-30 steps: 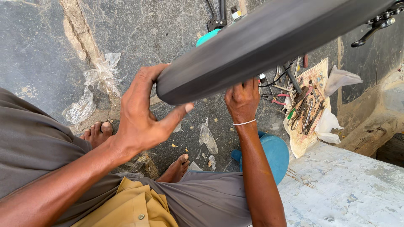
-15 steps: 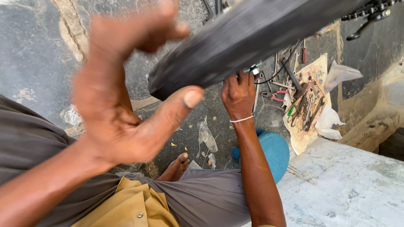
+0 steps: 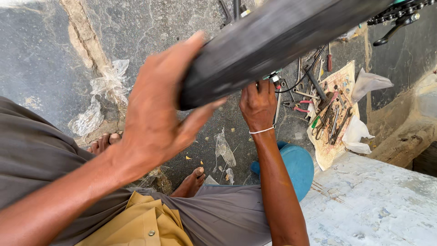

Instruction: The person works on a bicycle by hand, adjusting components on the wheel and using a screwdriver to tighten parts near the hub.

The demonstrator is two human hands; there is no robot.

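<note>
We stood on a dark grey stone floor (image 3: 150,27), rough and speckled, with a pale cracked seam (image 3: 86,50) running across it. Crumpled clear plastic scraps (image 3: 102,98) lay along that seam. At lower right sat a whitish, weathered slab (image 3: 368,205), and beyond it a worn brown ledge (image 3: 405,136). Daylight fell bright and even over the ground.
</note>
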